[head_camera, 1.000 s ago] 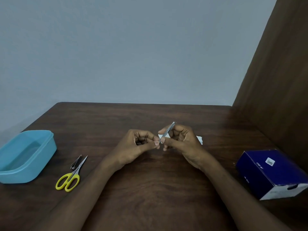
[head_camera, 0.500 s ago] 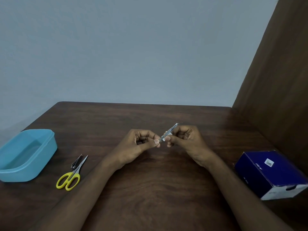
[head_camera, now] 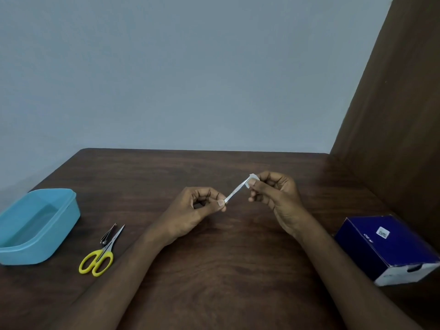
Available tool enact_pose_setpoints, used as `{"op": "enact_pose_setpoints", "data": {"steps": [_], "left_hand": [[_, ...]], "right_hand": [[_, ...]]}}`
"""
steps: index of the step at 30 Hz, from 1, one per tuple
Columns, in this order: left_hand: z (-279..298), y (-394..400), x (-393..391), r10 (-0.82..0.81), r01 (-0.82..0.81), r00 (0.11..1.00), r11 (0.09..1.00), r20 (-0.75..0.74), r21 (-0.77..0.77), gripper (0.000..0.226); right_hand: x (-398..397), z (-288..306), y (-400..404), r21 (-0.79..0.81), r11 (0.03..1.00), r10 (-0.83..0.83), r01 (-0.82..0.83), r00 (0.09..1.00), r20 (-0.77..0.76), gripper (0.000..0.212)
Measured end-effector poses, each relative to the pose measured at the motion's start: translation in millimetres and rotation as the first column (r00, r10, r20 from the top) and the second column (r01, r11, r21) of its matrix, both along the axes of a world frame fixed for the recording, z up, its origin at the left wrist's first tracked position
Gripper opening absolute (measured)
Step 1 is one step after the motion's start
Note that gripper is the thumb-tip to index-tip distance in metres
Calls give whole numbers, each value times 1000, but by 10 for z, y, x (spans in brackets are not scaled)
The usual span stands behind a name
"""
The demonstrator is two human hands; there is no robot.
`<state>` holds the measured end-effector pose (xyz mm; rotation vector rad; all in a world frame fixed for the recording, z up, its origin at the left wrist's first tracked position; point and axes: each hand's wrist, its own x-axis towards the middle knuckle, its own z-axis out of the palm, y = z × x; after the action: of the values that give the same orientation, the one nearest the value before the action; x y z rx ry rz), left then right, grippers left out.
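A thin white strip [head_camera: 237, 192] stretches diagonally between my two hands above the middle of the dark wooden table [head_camera: 238, 258]. My left hand [head_camera: 195, 210] pinches its lower left end between thumb and forefinger. My right hand [head_camera: 276, 194] pinches the upper right end, where a small white piece [head_camera: 252, 177] shows at the fingertips. Both hands have their other fingers curled in.
A light blue plastic container [head_camera: 35, 225] stands open at the left edge. Yellow-handled scissors [head_camera: 101, 254] lie beside it, with a small metal nail clipper [head_camera: 108, 234] next to the blades. A dark blue box [head_camera: 388, 246] lies at the right, near a brown side panel [head_camera: 392, 139].
My right hand has moved up and to the right, away from the left hand. The white strip between them has grown longer.
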<state>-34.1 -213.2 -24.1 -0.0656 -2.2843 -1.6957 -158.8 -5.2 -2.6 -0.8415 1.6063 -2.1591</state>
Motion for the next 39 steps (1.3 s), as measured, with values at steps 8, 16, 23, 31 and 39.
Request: {"op": "enact_pose_setpoints", "data": {"steps": [8,16,23,31,39], "left_hand": [[-1,0,-25,116,-115,993,993,12,-7,11],[1,19,-55,344,-344,939,939,-26,-6,10],[25,48,-34,248,-248,969,965,-18,-89,7],[30,64,-26,242,-242,970,965,-16,-102,13],[24,41,-23,300,-301,954,953,-26,-39,13]], "right_hand": [[-99,-46,-27,22,939,-343,342,939,25,6],[130,-149,-197,70,975,-200,211,971,-131,6],[234,-216,-331,184,959,-180,215,966,-188,14],[71,-181,-252,118,860,-498,496,867,-20,20],[75,-145,-225,-44,860,-510,508,860,-35,23]]}}
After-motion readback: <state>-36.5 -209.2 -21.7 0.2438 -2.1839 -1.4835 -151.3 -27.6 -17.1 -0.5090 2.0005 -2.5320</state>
